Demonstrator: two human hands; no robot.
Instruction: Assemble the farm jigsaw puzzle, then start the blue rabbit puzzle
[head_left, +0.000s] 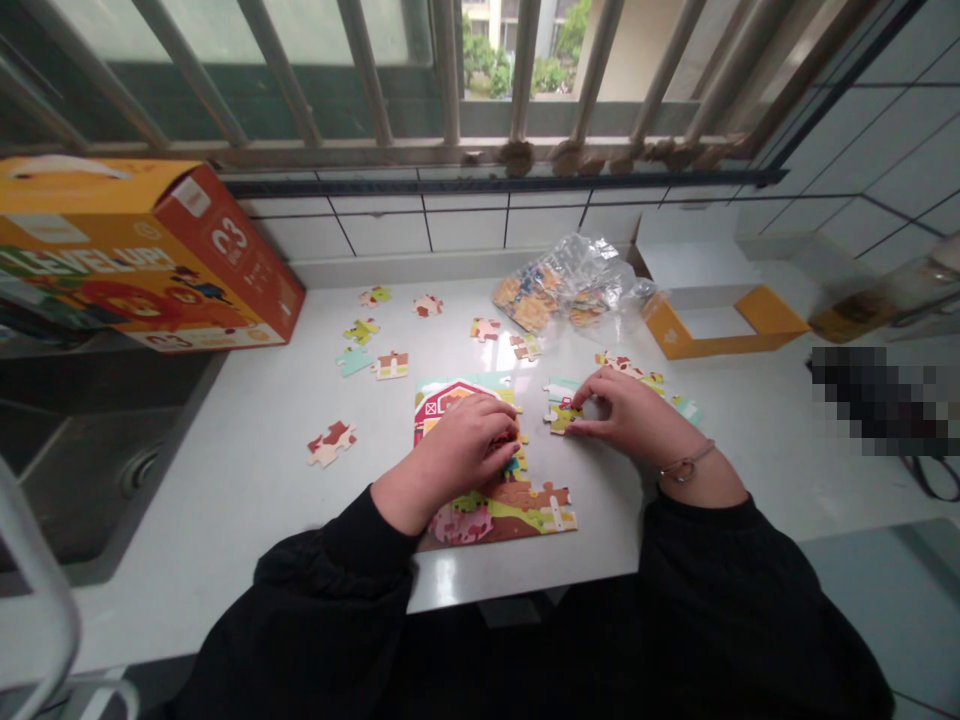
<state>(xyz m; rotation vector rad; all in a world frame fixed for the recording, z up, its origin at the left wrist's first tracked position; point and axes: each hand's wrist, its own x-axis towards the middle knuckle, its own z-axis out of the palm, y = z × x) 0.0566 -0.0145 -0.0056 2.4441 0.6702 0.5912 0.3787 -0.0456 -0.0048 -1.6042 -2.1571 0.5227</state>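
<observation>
A partly joined jigsaw [551, 508] with a red barn and a pink animal lies flat on the white counter. My left hand [474, 437] rests over its middle with curled fingers, hiding part of the picture; whether anything is under the fingertips is hidden. Just right of the jigsaw, my right hand [611, 405] pinches the right edge of a small joined section of pieces [561, 408], coloured light blue and yellow-green. A gap of counter separates this section from the jigsaw. Beyond my right hand lie more joined pieces [626, 368].
Loose pieces [332, 443] lie left of and behind the jigsaw. At the back are a clear bag of pieces [536, 295] and an open orange box [701, 345]. A large orange box [142, 255] stands by the sink [90, 450] at left. A bottle [885, 290] is at right.
</observation>
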